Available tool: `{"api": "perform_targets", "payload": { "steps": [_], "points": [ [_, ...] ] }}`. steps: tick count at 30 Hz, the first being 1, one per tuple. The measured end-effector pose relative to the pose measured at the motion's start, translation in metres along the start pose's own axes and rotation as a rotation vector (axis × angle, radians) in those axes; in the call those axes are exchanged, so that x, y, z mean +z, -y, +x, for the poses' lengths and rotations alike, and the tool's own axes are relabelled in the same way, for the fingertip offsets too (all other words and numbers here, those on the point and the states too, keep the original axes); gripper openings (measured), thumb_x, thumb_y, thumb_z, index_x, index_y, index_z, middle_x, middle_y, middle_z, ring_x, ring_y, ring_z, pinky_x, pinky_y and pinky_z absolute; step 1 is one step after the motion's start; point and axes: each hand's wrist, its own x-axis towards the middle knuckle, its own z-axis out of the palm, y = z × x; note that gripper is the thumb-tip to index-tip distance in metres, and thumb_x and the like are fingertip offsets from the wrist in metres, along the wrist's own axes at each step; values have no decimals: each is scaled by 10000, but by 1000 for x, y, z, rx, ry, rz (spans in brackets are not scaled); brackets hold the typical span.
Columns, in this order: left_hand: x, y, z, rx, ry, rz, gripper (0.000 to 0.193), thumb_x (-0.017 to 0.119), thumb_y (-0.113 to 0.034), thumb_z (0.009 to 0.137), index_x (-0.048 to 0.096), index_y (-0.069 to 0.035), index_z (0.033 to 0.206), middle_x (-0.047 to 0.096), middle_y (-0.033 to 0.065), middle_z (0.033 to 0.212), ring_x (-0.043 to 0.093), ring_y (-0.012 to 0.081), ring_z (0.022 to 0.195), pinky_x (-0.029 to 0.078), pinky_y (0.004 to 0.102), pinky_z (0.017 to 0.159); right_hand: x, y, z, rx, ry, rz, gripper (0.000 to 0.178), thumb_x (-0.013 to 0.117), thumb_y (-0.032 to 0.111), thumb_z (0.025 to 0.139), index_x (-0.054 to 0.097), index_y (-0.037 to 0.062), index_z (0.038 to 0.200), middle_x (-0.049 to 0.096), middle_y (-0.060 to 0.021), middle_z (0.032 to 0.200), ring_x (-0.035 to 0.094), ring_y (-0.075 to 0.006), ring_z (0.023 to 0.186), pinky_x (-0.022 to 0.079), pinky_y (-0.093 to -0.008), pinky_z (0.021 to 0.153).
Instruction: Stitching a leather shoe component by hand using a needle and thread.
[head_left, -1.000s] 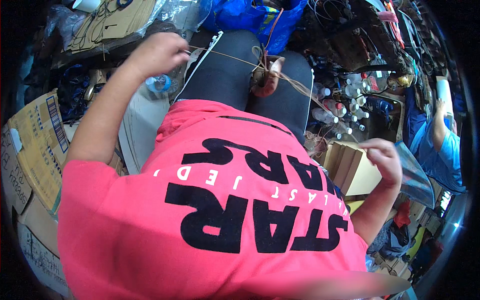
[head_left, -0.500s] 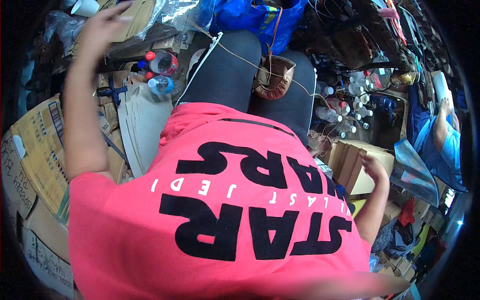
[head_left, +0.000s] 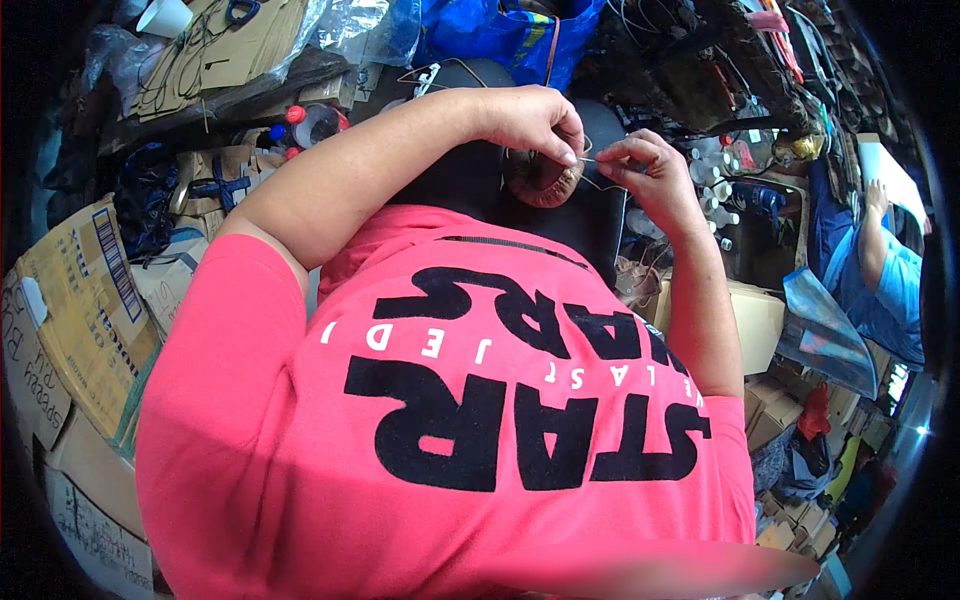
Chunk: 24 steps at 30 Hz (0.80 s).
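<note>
A brown leather shoe (head_left: 550,192) sits between my thighs, its far part hidden behind my left hand. My left hand (head_left: 535,118) is closed over the shoe, thumb and fingers pinching a thin tan cord (head_left: 606,187). Just right of it, my right hand (head_left: 652,176) is raised with its fingertips pinched on the cord too. A short stretch of the line runs between both sets of fingertips. Whether a needle is there is too small to tell. A loop of the cord also lies beyond my left forearm.
A blue bag (head_left: 480,40) stands beyond my knees. Flat cardboard (head_left: 225,60) with looped cord and scissors lies far left. Plastic bottles (head_left: 318,122) are on the left, several more at right. Cardboard boxes (head_left: 80,280) line the left side. A person in blue (head_left: 880,290) sits far right.
Both hands, earlier spread wide apart to the left and right, have come together over the shoe. My left hand had been stretched far left; my right was low near the box.
</note>
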Motion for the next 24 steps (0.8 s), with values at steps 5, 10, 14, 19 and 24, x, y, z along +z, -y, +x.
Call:
{"api": "perform_targets", "payload": {
  "steps": [5, 10, 14, 19, 24],
  "points": [
    [1, 5, 1, -34, 63, -181, 204, 676, -185, 805, 659, -19, 923, 645, 44, 854, 597, 135, 821, 469, 287, 765, 0, 1, 0, -12, 86, -39, 165, 708, 21, 715, 709, 97, 861, 572, -25, 795, 587, -129, 758, 470, -261, 682],
    [7, 11, 2, -52, 94, -421, 199, 673, -180, 816, 651, -10, 918, 652, 21, 831, 594, 99, 787, 474, 271, 749, 1, 7, -2, -70, 102, -63, 172, 712, 9, 703, 702, 90, 854, 576, -34, 802, 588, -139, 745, 481, -272, 664],
    [10, 11, 0, -104, 93, -559, 209, 675, -174, 809, 661, -20, 950, 655, 17, 856, 590, 95, 800, 462, 262, 762, 11, 1, -7, -70, 93, 16, 160, 724, 7, 693, 692, 74, 835, 582, -35, 784, 587, -144, 740, 476, -271, 659],
    [9, 14, -1, -220, 130, -606, 282, 659, -174, 801, 663, -37, 1048, 656, 7, 877, 577, 85, 809, 432, 237, 748, 31, -8, -23, -130, -128, 15, 165, 741, 23, 689, 674, 57, 836, 591, -38, 744, 580, -142, 722, 466, -259, 648],
    [5, 12, -1, -214, 247, -572, 333, 586, -125, 796, 644, -35, 1111, 652, 12, 872, 570, 89, 802, 420, 240, 733, 33, -2, -33, -117, -142, -20, 167, 719, 27, 716, 684, 82, 870, 593, -51, 780, 586, -152, 711, 470, -263, 640]
  ]
}}
